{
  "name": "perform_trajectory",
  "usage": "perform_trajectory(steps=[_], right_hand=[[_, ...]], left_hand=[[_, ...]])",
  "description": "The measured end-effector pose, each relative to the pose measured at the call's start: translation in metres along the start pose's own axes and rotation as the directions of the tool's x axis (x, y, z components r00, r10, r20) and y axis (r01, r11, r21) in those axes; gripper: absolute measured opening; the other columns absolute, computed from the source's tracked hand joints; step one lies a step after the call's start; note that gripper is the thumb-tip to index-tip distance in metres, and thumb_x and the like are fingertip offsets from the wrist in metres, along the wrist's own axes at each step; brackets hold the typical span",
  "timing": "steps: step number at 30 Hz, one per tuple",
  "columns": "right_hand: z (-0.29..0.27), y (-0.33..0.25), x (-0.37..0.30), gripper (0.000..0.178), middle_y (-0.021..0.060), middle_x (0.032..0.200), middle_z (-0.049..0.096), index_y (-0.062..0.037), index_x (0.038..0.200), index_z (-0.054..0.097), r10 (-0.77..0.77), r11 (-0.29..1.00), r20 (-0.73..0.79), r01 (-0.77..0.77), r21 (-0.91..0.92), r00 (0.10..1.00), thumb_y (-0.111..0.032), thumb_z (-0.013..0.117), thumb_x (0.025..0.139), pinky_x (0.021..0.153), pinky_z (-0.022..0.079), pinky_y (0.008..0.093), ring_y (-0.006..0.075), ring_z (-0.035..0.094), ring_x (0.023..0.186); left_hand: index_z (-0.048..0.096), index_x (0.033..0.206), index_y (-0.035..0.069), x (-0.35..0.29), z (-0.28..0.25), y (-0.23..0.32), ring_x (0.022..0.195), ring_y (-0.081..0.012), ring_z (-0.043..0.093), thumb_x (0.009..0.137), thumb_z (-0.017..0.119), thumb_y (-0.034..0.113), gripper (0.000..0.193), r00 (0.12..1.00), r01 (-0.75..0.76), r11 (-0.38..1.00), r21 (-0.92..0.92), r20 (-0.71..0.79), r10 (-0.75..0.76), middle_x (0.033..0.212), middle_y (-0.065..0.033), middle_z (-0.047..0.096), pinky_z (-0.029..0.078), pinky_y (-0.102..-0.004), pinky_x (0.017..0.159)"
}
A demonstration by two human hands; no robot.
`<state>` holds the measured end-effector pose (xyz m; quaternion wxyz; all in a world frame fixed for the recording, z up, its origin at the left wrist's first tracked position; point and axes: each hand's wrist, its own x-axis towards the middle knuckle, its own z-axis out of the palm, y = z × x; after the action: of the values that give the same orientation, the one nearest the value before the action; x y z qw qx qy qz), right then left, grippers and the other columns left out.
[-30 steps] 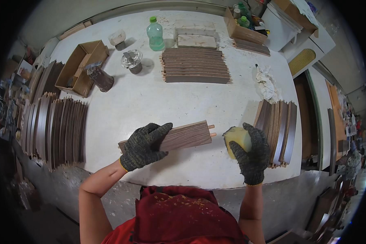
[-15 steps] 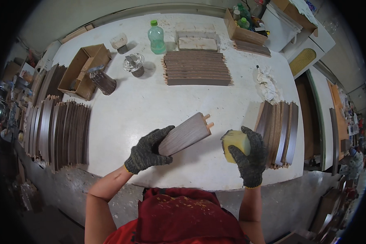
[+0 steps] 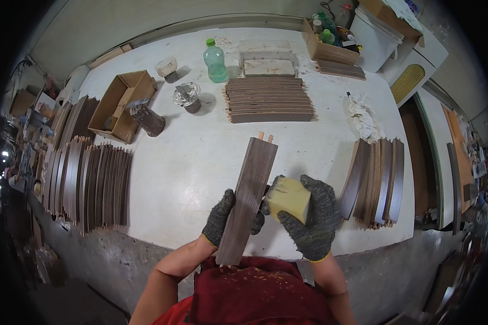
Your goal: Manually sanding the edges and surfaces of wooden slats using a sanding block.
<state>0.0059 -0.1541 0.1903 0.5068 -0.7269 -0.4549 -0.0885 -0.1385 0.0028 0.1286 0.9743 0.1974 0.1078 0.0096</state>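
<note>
My left hand [image 3: 218,221], in a dark knitted glove, grips a brown wooden slat [image 3: 248,197] with its fingers round the underside. The slat stands nearly lengthwise in front of me, two light dowel pins sticking out of its far end. In my gloved right hand [image 3: 314,219] is a yellow sponge block [image 3: 289,199] with dark smears on its top, close by the slat's right edge. Whether the sponge touches the slat I cannot tell. Nearest my right hand stands a row of dowelled slats [image 3: 382,181] on the table.
More slats stand at the left [image 3: 87,184], and a stack [image 3: 271,100] lies toward the back. Behind the left row are a cardboard box [image 3: 141,89], a brown-stained container [image 3: 148,119] and a foil-topped cup [image 3: 187,97]. A green bottle [image 3: 216,62] and a crumpled cloth [image 3: 365,116] sit further back.
The slat has swung from slanting rightward to almost lengthwise and now shows its full length. My right hand has brought the sponge leftward, close to the slat.
</note>
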Motion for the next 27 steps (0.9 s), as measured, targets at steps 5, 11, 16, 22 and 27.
perform_trajectory(steps=[5,11,16,22,27], right_hand=[[-0.004,0.008,0.013,0.06,0.0174,0.119,0.066,-0.0017,0.121,0.06,0.145,0.989,-0.043,-0.143,0.048,0.989,-0.021,0.087,0.071,0.093,0.05,0.0446,0.0347,0.063,0.105],[-0.008,0.0,0.03,0.064,0.0159,0.12,0.066,-0.0026,0.123,0.06,0.066,0.998,-0.036,-0.066,0.002,0.997,-0.02,0.089,0.068,0.093,0.051,0.0439,0.0337,0.063,0.106],[-0.008,-0.009,0.04,0.062,0.015,0.117,0.066,-0.0019,0.123,0.061,0.078,0.994,0.015,-0.079,0.075,0.997,-0.021,0.089,0.07,0.091,0.053,0.0415,0.032,0.064,0.105],[-0.006,-0.007,0.036,0.052,0.0141,0.115,0.067,-0.0022,0.12,0.063,0.322,0.876,0.103,-0.338,0.345,0.941,-0.016,0.085,0.075,0.091,0.054,0.0373,0.0268,0.066,0.104],[-0.003,-0.004,0.036,0.049,0.0138,0.115,0.066,-0.0023,0.119,0.064,0.371,0.859,0.107,-0.385,0.337,0.923,-0.015,0.084,0.076,0.09,0.053,0.0362,0.0254,0.066,0.104]], left_hand=[[0.041,0.145,0.004,-0.001,0.007,0.002,0.083,-0.0205,0.062,0.092,0.054,0.067,0.084,0.999,0.032,0.999,0.019,-0.007,-0.032,0.107,-0.0117,0.063,0.051,-0.0355,0.072],[0.055,0.128,-0.002,0.0,-0.016,0.004,0.082,-0.0204,0.063,0.08,0.066,0.071,0.087,1.0,-0.026,0.874,0.485,-0.003,0.031,0.103,-0.0109,0.064,0.051,-0.035,0.071],[0.051,0.136,-0.002,-0.001,-0.022,0.004,0.083,-0.0147,0.057,0.084,0.072,0.057,0.081,0.995,-0.092,0.786,0.612,0.028,0.094,0.103,-0.0048,0.06,0.05,-0.031,0.078],[0.029,0.156,0.004,-0.005,-0.023,0.0,0.088,-0.013,0.055,0.085,0.076,0.047,0.095,0.982,-0.169,0.678,0.715,0.067,0.174,0.113,-0.004,0.057,0.049,-0.0302,0.078],[0.032,0.153,0.003,-0.009,-0.027,-0.002,0.088,-0.0127,0.056,0.085,0.076,0.047,0.093,0.986,-0.156,0.717,0.679,0.061,0.156,0.109,-0.0041,0.058,0.049,-0.0303,0.078]])
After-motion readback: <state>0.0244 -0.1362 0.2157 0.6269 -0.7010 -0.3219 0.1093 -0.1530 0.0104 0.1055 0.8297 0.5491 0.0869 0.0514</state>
